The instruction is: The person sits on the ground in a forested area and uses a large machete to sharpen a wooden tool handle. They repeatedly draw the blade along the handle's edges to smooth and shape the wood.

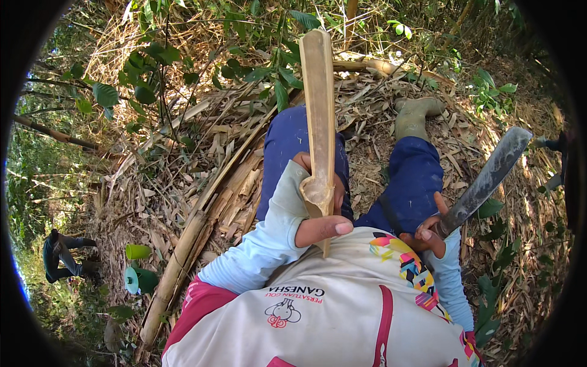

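A length of split bamboo (pixel 319 110) stands up in front of my chest, its hollow inner face toward me and a node near its lower end. My left hand (pixel 315 227) grips it around that node, the thumb lying across the lower part and the other fingers mostly behind it. My right hand (pixel 431 232) is closed on the handle of a machete (pixel 486 182), whose dark, worn blade slants up and to the right, apart from the bamboo. Most of the handle is hidden by the fingers.
Dry leaves and bamboo litter (pixel 373 183) cover the ground around my legs. A long split bamboo pole (pixel 183 254) lies at my left. Farther left are a green bucket (pixel 147 279), a yellow-green pail (pixel 138 251) and another person (pixel 61 257). Leafy branches (pixel 147 73) hang ahead.
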Demonstrator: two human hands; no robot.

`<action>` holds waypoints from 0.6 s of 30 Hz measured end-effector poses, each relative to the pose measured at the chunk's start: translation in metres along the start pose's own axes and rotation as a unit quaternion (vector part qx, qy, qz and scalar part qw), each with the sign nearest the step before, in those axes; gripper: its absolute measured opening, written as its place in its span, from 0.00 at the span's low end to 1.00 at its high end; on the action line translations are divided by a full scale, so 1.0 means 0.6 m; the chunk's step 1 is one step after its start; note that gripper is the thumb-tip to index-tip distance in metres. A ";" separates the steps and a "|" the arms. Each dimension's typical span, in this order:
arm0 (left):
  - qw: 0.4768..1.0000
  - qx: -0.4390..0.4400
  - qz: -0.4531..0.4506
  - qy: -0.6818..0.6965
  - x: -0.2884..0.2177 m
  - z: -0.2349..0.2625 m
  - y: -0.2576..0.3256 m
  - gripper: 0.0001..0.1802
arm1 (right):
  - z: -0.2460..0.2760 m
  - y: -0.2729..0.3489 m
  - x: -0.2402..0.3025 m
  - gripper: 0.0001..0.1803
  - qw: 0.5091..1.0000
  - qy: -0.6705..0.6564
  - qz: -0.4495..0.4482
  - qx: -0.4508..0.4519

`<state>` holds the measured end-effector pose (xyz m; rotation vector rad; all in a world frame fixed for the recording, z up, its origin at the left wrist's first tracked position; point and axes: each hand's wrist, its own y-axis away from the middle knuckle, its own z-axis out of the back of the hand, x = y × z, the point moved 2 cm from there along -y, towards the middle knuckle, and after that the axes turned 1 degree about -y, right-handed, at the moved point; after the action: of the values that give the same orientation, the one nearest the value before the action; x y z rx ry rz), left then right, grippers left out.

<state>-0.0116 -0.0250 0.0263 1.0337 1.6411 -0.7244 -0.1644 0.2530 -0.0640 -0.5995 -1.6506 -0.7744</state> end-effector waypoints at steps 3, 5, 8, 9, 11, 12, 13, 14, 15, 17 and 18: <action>1.000 -0.008 0.014 -0.001 0.003 -0.001 0.002 0.33 | -0.017 0.011 -0.028 0.38 0.998 0.032 -0.045 0.000; 0.999 0.000 0.054 0.002 0.000 -0.001 0.007 0.34 | -0.021 0.009 -0.038 0.32 0.995 0.041 -0.085 -0.010; 0.996 -0.005 0.090 -0.014 0.001 -0.001 0.012 0.34 | -0.022 0.000 -0.046 0.22 0.994 -0.011 -0.113 0.000; 0.995 -0.004 0.098 -0.027 -0.001 -0.001 0.015 0.33 | -0.023 -0.002 -0.045 0.21 0.993 -0.012 -0.115 0.004; 0.992 0.000 0.116 -0.053 -0.005 0.000 0.021 0.32 | -0.027 -0.003 -0.047 0.20 0.993 -0.023 -0.111 0.002; 0.991 -0.010 0.123 -0.052 -0.006 -0.002 0.024 0.32 | -0.031 -0.003 -0.048 0.19 0.994 -0.035 -0.106 -0.005; 0.990 -0.019 0.131 -0.052 -0.006 -0.006 0.026 0.32 | -0.033 -0.003 -0.049 0.18 0.994 -0.046 -0.100 -0.012; 0.989 -0.030 0.138 -0.052 -0.008 -0.009 0.029 0.32 | -0.032 -0.003 -0.045 0.18 0.997 -0.010 -0.080 -0.015; 0.989 -0.029 0.140 -0.038 -0.011 -0.012 0.032 0.31 | -0.031 -0.003 -0.038 0.18 0.998 0.025 -0.060 -0.019; 0.989 -0.026 0.145 -0.010 -0.014 -0.017 0.037 0.31 | -0.028 -0.004 -0.016 0.18 0.995 0.097 -0.019 -0.021; 0.993 -0.017 0.117 -0.019 -0.013 -0.016 0.035 0.29 | -0.029 -0.005 0.003 0.18 0.991 0.131 0.002 -0.021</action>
<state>0.0040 -0.0097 0.0372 1.1577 1.4639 -0.5544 -0.1560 0.2378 -0.0607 -0.5062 -1.3942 -0.8483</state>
